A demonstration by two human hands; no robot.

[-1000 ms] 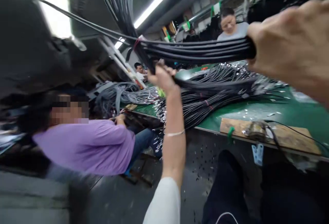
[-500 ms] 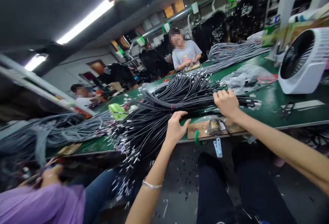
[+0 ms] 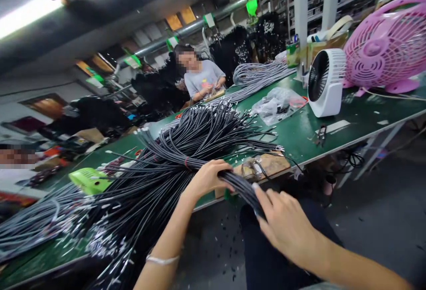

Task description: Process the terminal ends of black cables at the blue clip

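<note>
Left hand [image 3: 213, 175] closed around a bundle of black cables [image 3: 244, 189], just in front of the cable pile [image 3: 206, 132]. Right hand [image 3: 282, 221] grips the same bundle farther along, nearer the person, in front of and to the right of the pile; bundle's end past this hand can't be made out. Bundle's other part lies on top of the pile, red tie [image 3: 186, 161] around it, just beside left hand. Stretch between hands slopes down past the table [image 3: 366, 115] edge.

Around the pile: wooden board [image 3: 282, 161] at its front right, partly behind the hands; clear plastic bag [image 3: 274, 106] right of it, then white fan [image 3: 329, 86] and pink fan [image 3: 374, 55] farther right. Snips [image 3: 321, 135] also to its right, in front of the white fan. Gray cables [image 3: 258, 75] and a co-worker [image 3: 203, 77] behind it. Green plastic item [image 3: 89, 181] at its left.
</note>
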